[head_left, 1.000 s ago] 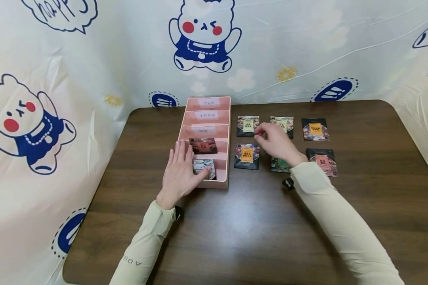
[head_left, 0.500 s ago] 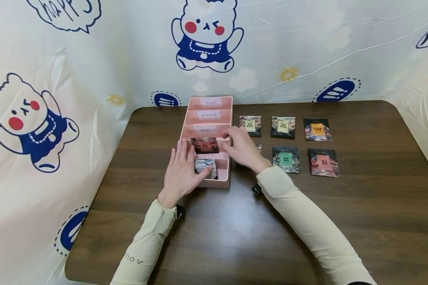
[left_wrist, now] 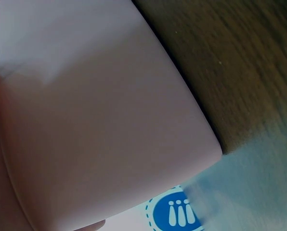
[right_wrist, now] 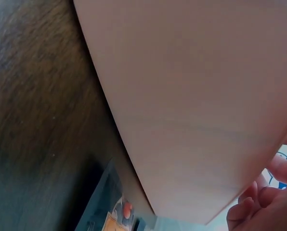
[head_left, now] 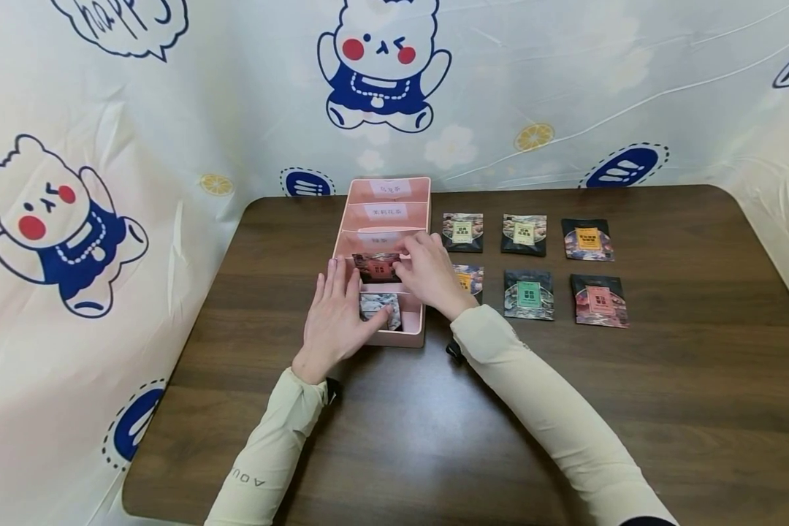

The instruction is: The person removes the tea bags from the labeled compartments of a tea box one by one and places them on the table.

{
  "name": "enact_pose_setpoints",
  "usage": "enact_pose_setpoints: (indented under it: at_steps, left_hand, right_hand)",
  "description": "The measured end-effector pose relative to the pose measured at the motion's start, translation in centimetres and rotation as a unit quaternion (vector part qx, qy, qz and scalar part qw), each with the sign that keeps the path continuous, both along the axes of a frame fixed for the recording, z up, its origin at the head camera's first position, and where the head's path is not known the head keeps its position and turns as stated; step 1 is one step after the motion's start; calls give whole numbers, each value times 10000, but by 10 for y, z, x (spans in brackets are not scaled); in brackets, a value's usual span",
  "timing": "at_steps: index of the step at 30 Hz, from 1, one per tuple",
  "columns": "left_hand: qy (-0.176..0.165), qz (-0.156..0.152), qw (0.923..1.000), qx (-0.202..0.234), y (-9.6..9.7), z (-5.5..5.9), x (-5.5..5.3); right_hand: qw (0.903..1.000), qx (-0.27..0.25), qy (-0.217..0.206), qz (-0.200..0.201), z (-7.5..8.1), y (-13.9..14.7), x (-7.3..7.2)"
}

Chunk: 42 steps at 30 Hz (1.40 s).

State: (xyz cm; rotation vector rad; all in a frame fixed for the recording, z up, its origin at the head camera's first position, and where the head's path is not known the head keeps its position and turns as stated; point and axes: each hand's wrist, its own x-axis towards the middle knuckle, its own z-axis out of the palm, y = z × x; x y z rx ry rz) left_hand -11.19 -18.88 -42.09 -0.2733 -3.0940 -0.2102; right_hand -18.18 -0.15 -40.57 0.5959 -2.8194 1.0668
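A long pink divided box stands on the table with paper labels on its far dividers. My left hand rests on its near left rim with straight fingers, the thumb reaching over the nearest compartment. Below that thumb lies a grey-white patterned packet. One compartment farther, a dark red tea sachet leans upright. My right hand reaches over the box's right rim and pinches this sachet's right edge between thumb and fingers. In the right wrist view, curled fingers show above the box wall; the sachet is hidden there.
Right of the box, tea sachets lie in two rows: yellow-labelled ones and an orange-labelled one behind; a partly covered orange one, a green one and a red one in front. A printed curtain hangs behind the table.
My right hand has moved left from above the laid-out sachets to the red sachet in the box. My left hand has stayed on the box rim.
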Motion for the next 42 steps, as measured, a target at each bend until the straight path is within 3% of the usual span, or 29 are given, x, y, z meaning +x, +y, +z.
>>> enact_pose_setpoints:
  at_steps: [10, 26, 36, 42]
  left_hand:
    - [28, -28, 10000, -47, 0, 1, 0]
    - [80, -15, 10000, -13, 1, -1, 0]
    - [102, -18, 9999, 26, 0, -2, -1]
    - [47, -21, 10000, -57, 0, -2, -2]
  right_hand:
    - [9996, 189, 123, -188, -4, -6, -2]
    - [9994, 132, 322, -94, -7, -7, 0]
    - [9999, 30, 126, -73, -4, -4, 2]
    - [9995, -310, 12, -11, 1, 2, 1]
